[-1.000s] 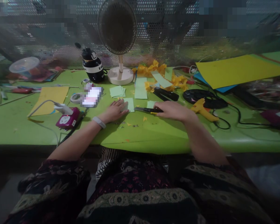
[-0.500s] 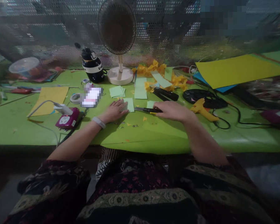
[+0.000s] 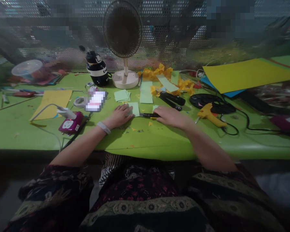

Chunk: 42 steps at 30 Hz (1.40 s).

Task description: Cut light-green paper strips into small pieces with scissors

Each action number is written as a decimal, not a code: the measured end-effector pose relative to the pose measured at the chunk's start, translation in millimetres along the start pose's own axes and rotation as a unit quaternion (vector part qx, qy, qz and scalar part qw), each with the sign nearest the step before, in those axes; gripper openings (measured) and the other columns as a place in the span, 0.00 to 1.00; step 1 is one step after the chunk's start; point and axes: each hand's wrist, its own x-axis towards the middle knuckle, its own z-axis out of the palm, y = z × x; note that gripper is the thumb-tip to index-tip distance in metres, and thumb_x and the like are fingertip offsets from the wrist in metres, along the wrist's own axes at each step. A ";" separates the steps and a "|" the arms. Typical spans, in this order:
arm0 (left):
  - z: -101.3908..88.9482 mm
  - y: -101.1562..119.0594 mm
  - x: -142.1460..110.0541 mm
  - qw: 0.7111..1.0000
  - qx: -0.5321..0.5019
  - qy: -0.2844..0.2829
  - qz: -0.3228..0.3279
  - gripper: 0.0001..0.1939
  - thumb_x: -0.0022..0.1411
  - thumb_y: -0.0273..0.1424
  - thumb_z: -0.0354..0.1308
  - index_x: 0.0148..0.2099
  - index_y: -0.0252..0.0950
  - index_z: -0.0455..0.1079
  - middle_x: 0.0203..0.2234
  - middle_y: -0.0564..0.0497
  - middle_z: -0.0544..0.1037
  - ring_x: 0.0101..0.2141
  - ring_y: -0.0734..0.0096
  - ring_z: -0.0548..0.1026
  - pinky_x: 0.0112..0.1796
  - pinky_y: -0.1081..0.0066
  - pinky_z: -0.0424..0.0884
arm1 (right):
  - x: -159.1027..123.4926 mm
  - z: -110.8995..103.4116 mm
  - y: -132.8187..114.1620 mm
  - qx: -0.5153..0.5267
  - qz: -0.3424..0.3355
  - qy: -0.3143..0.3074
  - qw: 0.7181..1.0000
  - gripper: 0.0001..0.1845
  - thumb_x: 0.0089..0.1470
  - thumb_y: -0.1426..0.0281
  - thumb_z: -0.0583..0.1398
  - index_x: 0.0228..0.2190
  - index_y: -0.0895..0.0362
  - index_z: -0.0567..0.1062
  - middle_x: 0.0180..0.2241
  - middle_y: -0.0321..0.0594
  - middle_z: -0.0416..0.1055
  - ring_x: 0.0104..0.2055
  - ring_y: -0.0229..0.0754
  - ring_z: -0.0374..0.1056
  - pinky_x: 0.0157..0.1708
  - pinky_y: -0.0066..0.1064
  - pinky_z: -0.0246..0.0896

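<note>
My left hand (image 3: 120, 115) lies with its fingers stretched out over a small light-green paper piece (image 3: 134, 109), pressing its left part to the table. To the right, my right hand (image 3: 169, 116) is closed over the handle of dark scissors (image 3: 146, 114). Their blades lie low and point left toward that paper's edge. Another light-green paper (image 3: 155, 107) peeks out behind the right fingers, mostly hidden. A small stack of green paper squares (image 3: 122, 95) sits beyond my left hand, and longer green strips (image 3: 146, 91) lie behind the scissors.
A black stapler (image 3: 171, 100) and a yellow glue gun (image 3: 211, 115) lie to the right. Behind stand a fan (image 3: 125, 80) and a dark bottle (image 3: 98, 72). On the left are a phone (image 3: 96, 100), a tape roll (image 3: 79, 101) and a purple power adapter (image 3: 71, 124). Paper scraps dot the green table (image 3: 120, 140).
My right hand has moved slightly left and lower, covering more of the scissors' handle. My left hand stays on the paper. The view has shifted a little.
</note>
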 end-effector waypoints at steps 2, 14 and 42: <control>-2.1 2.1 -0.9 1.000 0.007 0.001 0.002 0.36 0.74 0.50 0.38 0.74 0.35 0.54 0.72 0.38 0.56 0.69 0.45 0.56 0.67 0.50 0.52 | 2.8 2.0 -2.7 0.009 -0.005 0.012 1.000 0.08 0.62 0.70 0.56 0.43 0.55 0.71 0.44 0.48 0.72 0.45 0.50 0.67 0.42 0.40 0.60; -27.5 19.2 -9.7 0.998 0.033 0.021 -0.039 0.32 0.72 0.51 0.44 0.65 0.36 0.69 0.62 0.36 0.70 0.61 0.44 0.68 0.60 0.48 0.64 | 20.3 13.4 -0.9 0.024 -0.042 0.050 0.998 0.10 0.63 0.73 0.57 0.44 0.58 0.75 0.44 0.51 0.75 0.46 0.52 0.70 0.45 0.45 0.65; -2.3 1.4 3.9 1.000 -0.005 -0.010 -0.010 0.40 0.72 0.55 0.36 0.75 0.36 0.52 0.73 0.39 0.52 0.72 0.47 0.49 0.69 0.50 0.44 | 10.7 -3.8 2.9 0.056 -0.014 -0.008 0.998 0.09 0.60 0.72 0.57 0.42 0.56 0.74 0.45 0.49 0.73 0.47 0.51 0.68 0.47 0.42 0.62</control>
